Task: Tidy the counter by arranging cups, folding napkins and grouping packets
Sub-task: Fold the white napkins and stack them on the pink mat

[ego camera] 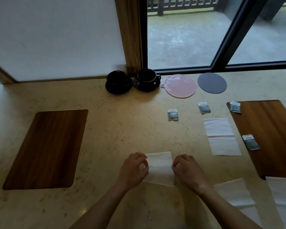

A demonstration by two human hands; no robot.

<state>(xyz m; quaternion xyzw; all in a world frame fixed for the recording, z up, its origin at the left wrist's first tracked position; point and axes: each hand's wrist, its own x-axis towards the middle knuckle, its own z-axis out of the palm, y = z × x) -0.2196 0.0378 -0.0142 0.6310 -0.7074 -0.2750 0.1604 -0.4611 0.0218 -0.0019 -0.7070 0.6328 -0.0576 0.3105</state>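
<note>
Both hands low centre on beige marble table point(122, 133). Left hand point(134, 169) curled, pinching left edge of white napkin point(159, 169); right hand point(186, 169) curled, pinching its right edge. Napkin flat on table between the hands, near front edge.

Second napkin point(221, 136) to the right, unfolded, crease across the middle, lying just beside right wooden placemat point(271, 139). More white napkins point(234, 192) at lower right, partly cut by frame edge.

Four small dark packets scattered, well apart: first packet point(173, 114) on bare table right of centre; second packet point(204, 107) further right; third packet point(235, 106) on far left corner of right placemat; fourth packet point(251, 142) on that placemat's left edge, beside second napkin.

Two black cups on black saucers at the back by the wall: left cup point(118, 79), right cup point(147, 76) with handle pointing right. Side by side, saucers near touching.

Pink round mat point(180, 85) right of the cups, grey round mat point(212, 82) beyond it. Left wooden placemat point(48, 147) on far left, nothing on it. Window point(188, 38) behind.
</note>
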